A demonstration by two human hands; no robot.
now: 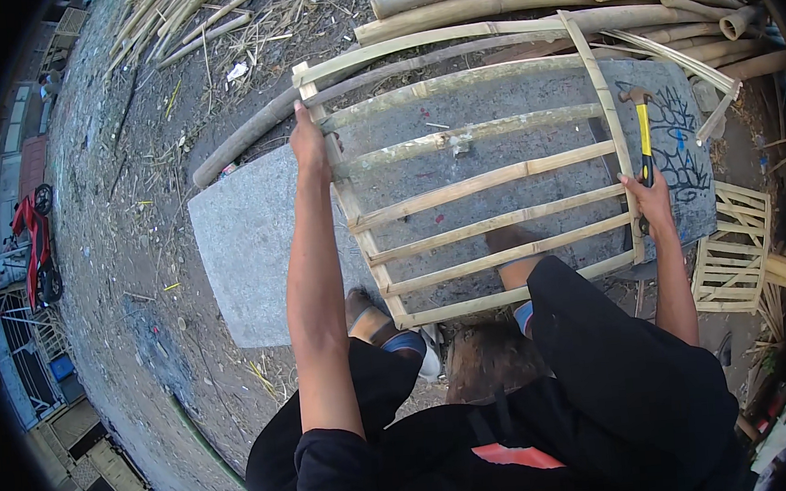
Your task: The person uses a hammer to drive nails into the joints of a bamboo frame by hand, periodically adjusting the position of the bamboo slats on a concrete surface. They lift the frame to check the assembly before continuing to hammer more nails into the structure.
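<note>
The bamboo frame (480,183) fills the middle of the view — two long side rails joined by seven pale split-bamboo rungs, ladder-like, lying tilted over a grey concrete slab (245,248) on the dirt ground. Its far end rests toward the pile of thick bamboo poles (503,1); its near end sits just above the person's feet. The left hand (309,146) reaches far out, arm straight, fingers wrapped shut round the left rail near its top. The right hand (653,199) is closed round the black grip of a hammer (642,129) — yellow shaft, metal head up — right beside the right rail. Blue and black scribbled paint marks the slab's right end (676,145). A smaller bamboo lattice (733,251) lies to the right, and a red motorbike (35,246) stands well apart at far left.
</note>
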